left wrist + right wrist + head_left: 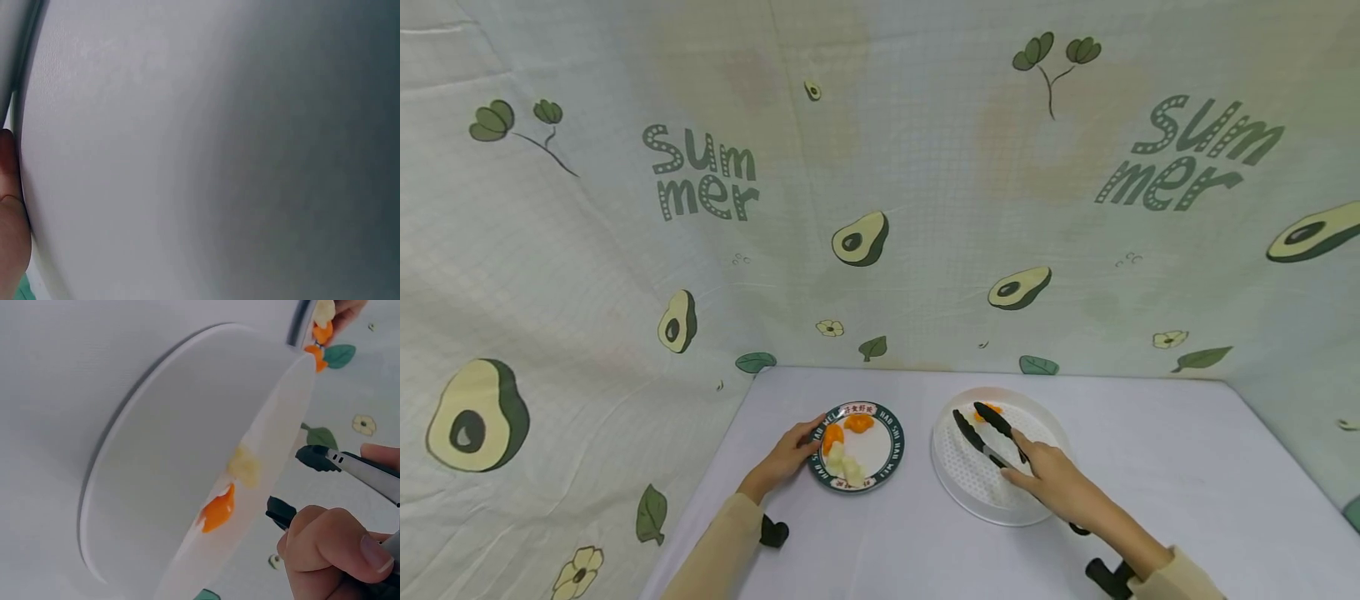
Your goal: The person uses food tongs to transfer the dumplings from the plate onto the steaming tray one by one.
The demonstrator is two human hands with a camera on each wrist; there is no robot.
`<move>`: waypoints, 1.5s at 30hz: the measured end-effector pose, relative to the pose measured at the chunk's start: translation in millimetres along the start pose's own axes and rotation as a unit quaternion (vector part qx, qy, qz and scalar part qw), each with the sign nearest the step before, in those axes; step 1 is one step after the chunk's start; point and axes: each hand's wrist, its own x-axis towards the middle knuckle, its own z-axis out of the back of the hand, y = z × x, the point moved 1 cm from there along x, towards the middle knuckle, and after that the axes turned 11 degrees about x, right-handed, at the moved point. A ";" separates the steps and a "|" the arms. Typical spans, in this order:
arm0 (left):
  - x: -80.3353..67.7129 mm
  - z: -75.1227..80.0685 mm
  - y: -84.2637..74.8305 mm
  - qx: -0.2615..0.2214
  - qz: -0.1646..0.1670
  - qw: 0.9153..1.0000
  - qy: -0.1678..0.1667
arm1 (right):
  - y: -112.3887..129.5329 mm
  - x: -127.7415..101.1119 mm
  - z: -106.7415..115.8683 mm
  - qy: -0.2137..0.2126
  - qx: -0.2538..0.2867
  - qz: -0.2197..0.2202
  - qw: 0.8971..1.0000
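My left hand (793, 452) grips the rim of a green-edged white plate (872, 450), thumb at the edge. On it lie orange pieces (859, 423) and pale yellow pieces (846, 465). My right hand (1054, 477) holds black-tipped metal tongs (994, 455) over a round white perforated basket (958, 479). The tongs' tips stand apart, with nothing between them in the right wrist view. Inside the basket are an orange piece (218, 511) and a pale yellow piece (245, 467); the yellow one is hidden in the head view. The plate's underside fills much of the left wrist view.
Plate and basket stand side by side on a white-covered table (917, 533), a gap between them. Behind and at the sides hangs a pale cloth (925, 167) printed with avocados and lettering. Black straps with camera parts (772, 532) sit at both wrists.
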 end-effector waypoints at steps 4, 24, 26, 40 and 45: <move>-1.0 0.5 0.0 -0.003 0.006 1.000 0.001 | 8.6 2.3 -1.0 -0.003 0.020 0.013 1.000; 1.0 1.7 -0.1 -0.008 -0.005 1.000 0.003 | 53.0 21.9 -43.6 0.070 0.073 0.060 0.993; 1.5 1.5 0.5 -0.008 -0.005 1.000 0.005 | 56.1 23.4 -48.1 0.078 0.076 0.056 0.992; 3.2 0.5 2.2 0.000 0.009 1.000 -0.002 | 66.3 28.5 -74.1 0.127 0.118 0.047 0.984; 2.5 0.8 1.1 -0.003 0.003 1.000 -0.004 | 67.8 30.7 -84.3 0.139 0.114 0.045 0.983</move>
